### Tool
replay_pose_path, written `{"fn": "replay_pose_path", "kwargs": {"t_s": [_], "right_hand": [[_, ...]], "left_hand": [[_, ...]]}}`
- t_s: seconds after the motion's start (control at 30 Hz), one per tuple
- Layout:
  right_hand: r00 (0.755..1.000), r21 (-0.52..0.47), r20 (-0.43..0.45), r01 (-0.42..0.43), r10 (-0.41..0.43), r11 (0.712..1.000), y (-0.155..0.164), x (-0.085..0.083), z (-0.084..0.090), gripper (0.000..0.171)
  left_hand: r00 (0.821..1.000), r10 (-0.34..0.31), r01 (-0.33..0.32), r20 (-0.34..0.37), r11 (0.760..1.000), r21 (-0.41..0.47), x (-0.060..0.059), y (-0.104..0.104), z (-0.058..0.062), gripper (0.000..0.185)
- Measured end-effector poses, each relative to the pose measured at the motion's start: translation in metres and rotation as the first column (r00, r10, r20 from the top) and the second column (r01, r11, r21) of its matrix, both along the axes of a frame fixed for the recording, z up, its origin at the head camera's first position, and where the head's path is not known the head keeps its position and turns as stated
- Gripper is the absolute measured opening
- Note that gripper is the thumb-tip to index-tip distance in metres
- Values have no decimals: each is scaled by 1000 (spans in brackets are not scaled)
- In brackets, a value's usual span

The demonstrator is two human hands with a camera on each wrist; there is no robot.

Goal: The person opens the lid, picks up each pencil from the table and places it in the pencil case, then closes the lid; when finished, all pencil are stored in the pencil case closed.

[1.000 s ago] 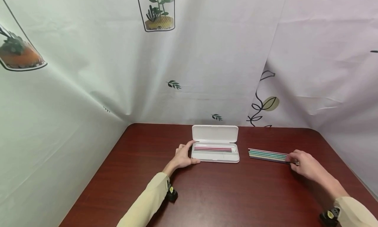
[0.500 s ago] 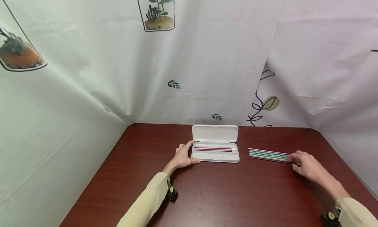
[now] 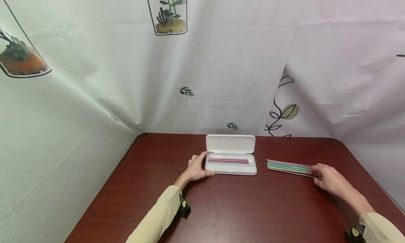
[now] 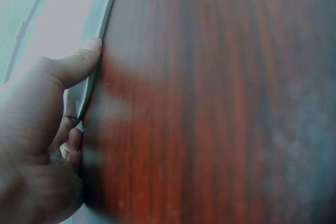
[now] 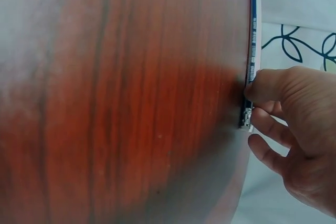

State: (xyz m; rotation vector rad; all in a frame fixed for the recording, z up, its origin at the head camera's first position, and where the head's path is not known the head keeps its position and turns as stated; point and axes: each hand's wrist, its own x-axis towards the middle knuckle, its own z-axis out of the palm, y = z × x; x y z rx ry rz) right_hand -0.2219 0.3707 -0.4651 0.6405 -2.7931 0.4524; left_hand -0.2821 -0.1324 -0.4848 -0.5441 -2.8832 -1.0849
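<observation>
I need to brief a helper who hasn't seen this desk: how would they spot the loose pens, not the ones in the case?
On the dark red table, look right of the open white case. The loose pens lie there side by side in a flat pastel row, their right ends pinched by the right hand.

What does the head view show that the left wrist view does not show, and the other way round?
Only the head view shows the right hand pinching the end of the row of pencils, the pencils inside the case, and the printed curtains.

Only the left wrist view shows, close up, the thumb pressed against the case's side edge.

Both show the left hand holding the open white pencil case on the dark red table.
</observation>
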Motion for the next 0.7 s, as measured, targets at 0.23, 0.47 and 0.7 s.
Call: {"fn": "replay_pose_path", "kwargs": {"t_s": [0.23, 0.47, 0.7], "right_hand": [[997, 11, 79, 0, -1, 1000, -1, 0, 4, 25], [994, 25, 108, 1, -3, 1000, -3, 1, 5, 27], [994, 28, 107, -1, -2, 1000, -3, 2, 6, 27]], "left_hand": [[1000, -1, 1, -3, 1000, 20, 0, 0, 1, 89], [1000, -9, 9, -10, 1000, 16, -1, -1, 0, 89], [1000, -8, 8, -4, 1000, 14, 0, -1, 0, 89]]}}
